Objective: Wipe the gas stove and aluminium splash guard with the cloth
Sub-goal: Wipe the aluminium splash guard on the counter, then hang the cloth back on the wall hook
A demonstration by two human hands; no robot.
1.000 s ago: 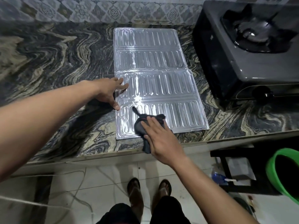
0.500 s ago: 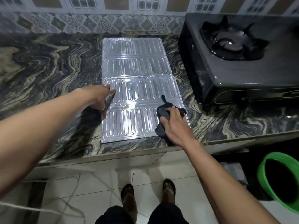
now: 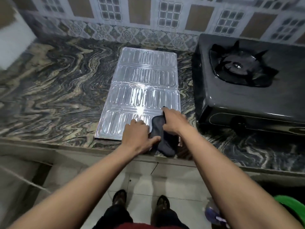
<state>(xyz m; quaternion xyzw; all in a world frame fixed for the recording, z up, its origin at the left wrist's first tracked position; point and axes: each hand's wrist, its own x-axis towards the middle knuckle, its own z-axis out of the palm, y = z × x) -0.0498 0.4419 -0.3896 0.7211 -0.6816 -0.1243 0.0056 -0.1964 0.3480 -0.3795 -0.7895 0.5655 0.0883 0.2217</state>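
Observation:
The ribbed aluminium splash guard (image 3: 145, 86) lies flat on the marbled counter, folded open in two panels. A dark grey cloth (image 3: 162, 139) rests on its near right corner and hangs a little over the counter edge. My right hand (image 3: 173, 121) presses down on the cloth's upper part. My left hand (image 3: 137, 138) lies on the guard's near edge, its thumb touching the cloth's left side. The black gas stove (image 3: 247, 96) with one burner stands to the right of the guard.
The patterned tile wall (image 3: 148, 19) runs behind the marbled counter (image 3: 57, 90). A green basin (image 3: 293, 207) sits on the floor at lower right. My feet stand on the pale floor tiles below the counter edge.
My left hand has moved from the guard's left edge to the near edge beside the cloth. My right hand and the cloth stayed at the near right corner. The view tilted up.

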